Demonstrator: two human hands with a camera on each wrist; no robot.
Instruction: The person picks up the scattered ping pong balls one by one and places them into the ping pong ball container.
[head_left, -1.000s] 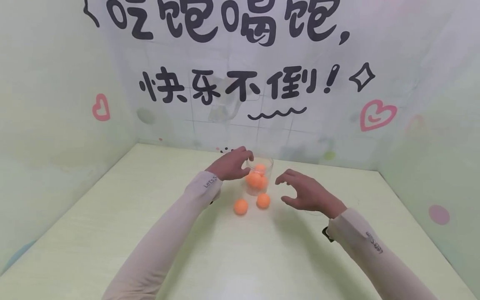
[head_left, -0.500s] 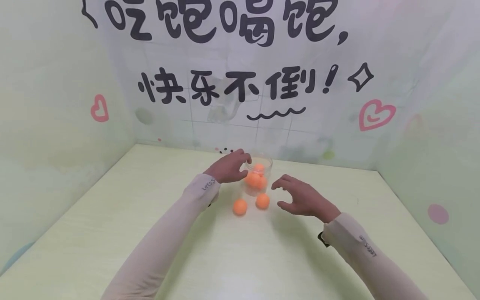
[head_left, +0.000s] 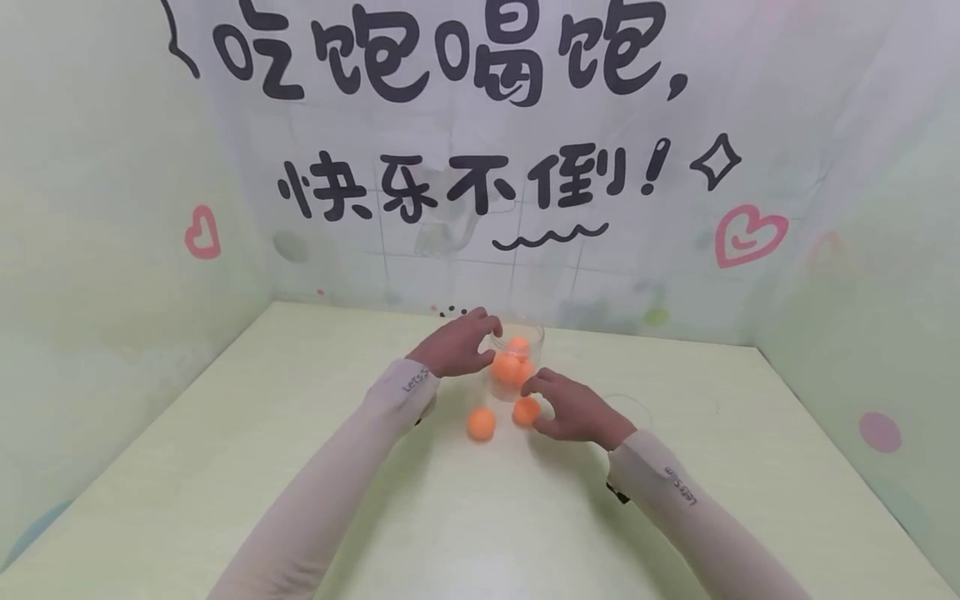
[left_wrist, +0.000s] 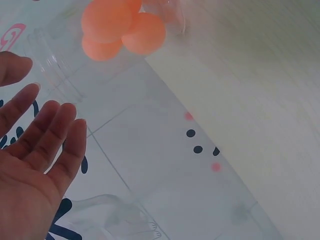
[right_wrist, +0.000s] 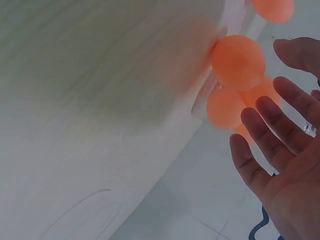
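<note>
A clear round jar [head_left: 536, 340] stands at the back of the table with several orange balls [head_left: 512, 368] inside. Beside its left rim is my left hand [head_left: 456, 346], fingers spread and loosely bent; the left wrist view shows nothing in its palm. In front of the jar lie two loose orange balls, a left ball [head_left: 481, 425] and a right ball [head_left: 524, 412]. My right hand [head_left: 581, 410] reaches in from the right, thumb and fingertips close around the right ball, partly overlapping it. In the right wrist view that ball [right_wrist: 238, 62] shows just off the parted fingers.
A thin, clear round outline [head_left: 649, 412] lies on the pale table [head_left: 465, 517] behind my right hand. A printed back wall [head_left: 337, 258] rises close behind the jar, with side walls to the left and right.
My right hand has moved left and slightly down to the right loose ball. The left hand stays beside the jar, and the head view has tilted up slightly.
</note>
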